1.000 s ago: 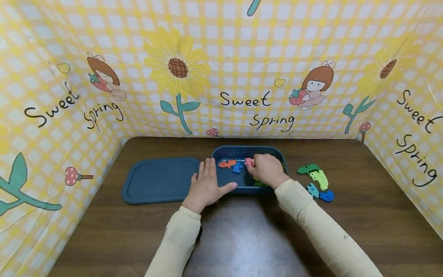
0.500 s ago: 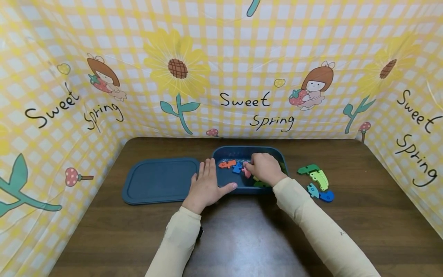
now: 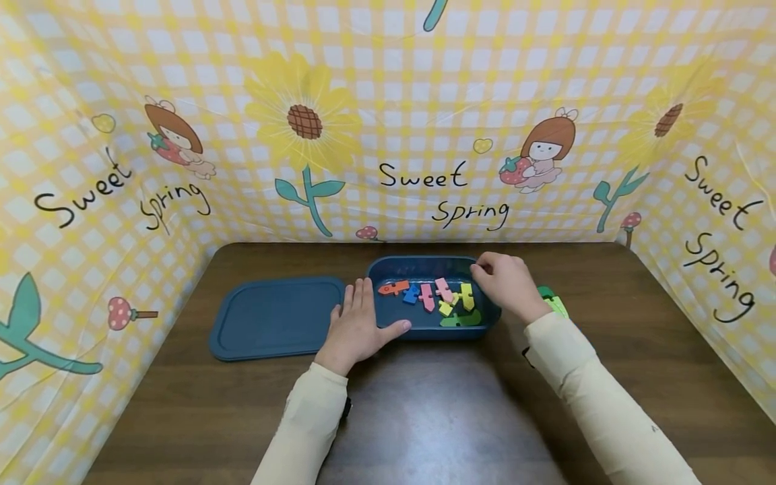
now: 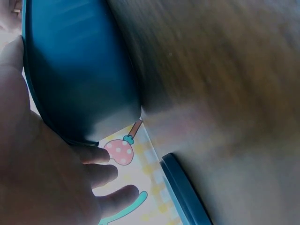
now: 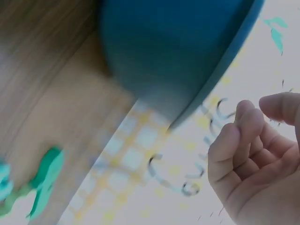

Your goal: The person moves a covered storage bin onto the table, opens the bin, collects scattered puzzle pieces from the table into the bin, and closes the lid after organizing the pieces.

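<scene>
In the head view my left hand (image 3: 354, 330) lies with straight fingers against the left end of the dark blue box (image 3: 388, 329). Its thumb reaches along the front rim. Over the box's right rim is my right hand (image 3: 512, 286); the right wrist view shows its fingers loosely curled, thumb apart, holding nothing. Flat puzzle pieces lie inside the box: an orange one (image 3: 394, 288), a blue one (image 3: 411, 294), pink ones (image 3: 427, 297), yellow ones (image 3: 467, 295) and a long green one (image 3: 457, 319).
A matching blue lid (image 3: 273, 316) lies flat on the wooden table (image 3: 424, 417), left of the box. Green puzzle pieces (image 3: 554, 303) show beyond the right wrist; the sleeve hides others there. Patterned cloth (image 3: 339, 81) walls in the back and sides.
My right hand has set down a pink piece beside the blue one, then moved right to the box's rim, uncovering the yellow and second pink pieces. The left hand stays in place.
</scene>
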Demonstrator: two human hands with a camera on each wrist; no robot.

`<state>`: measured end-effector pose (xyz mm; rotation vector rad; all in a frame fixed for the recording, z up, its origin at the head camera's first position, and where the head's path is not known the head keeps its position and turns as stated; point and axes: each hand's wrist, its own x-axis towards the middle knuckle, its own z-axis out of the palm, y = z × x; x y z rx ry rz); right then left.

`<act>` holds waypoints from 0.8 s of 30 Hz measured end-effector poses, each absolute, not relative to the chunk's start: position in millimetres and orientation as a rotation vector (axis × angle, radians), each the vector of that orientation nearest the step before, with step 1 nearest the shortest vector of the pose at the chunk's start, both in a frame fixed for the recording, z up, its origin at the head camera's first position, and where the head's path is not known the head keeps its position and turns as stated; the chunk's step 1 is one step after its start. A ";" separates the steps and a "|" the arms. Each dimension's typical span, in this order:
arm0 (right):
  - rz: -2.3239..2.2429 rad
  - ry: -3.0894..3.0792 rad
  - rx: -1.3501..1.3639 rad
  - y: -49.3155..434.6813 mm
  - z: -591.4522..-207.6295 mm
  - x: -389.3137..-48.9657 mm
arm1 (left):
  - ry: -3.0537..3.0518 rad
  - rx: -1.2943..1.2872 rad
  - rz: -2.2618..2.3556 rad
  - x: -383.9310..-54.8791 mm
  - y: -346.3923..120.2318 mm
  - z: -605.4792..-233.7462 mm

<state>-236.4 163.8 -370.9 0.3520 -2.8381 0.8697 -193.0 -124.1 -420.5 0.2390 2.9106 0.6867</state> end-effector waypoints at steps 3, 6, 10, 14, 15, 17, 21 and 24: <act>0.867 -2.836 0.354 187.1 -372.4 -236.3 | 2.913 0.235 0.682 -193.2 -124.7 -420.9; 0.835 -2.880 0.358 212.2 -375.4 -236.6 | 2.910 0.231 0.680 -193.5 -124.8 -421.0; 0.757 -2.972 0.354 241.7 -382.4 -237.1 | 2.907 0.227 0.687 -193.5 -125.1 -421.0; 0.665 -3.076 0.311 260.4 -391.6 -237.3 | 2.911 0.226 0.681 -193.5 -126.0 -421.1; 0.645 -3.102 0.298 263.6 -394.0 -237.5 | 2.912 0.227 0.683 -193.5 -126.1 -421.1; 0.615 -3.145 0.279 268.9 -399.0 -237.8 | 2.912 0.227 0.685 -193.5 -126.1 -421.3; 0.595 -3.198 0.248 275.5 -407.2 -238.2 | 2.913 0.232 0.697 -193.0 -125.3 -420.7; 0.598 -3.216 0.238 278.3 -409.8 -236.9 | 2.911 0.237 0.700 -193.5 -124.0 -420.0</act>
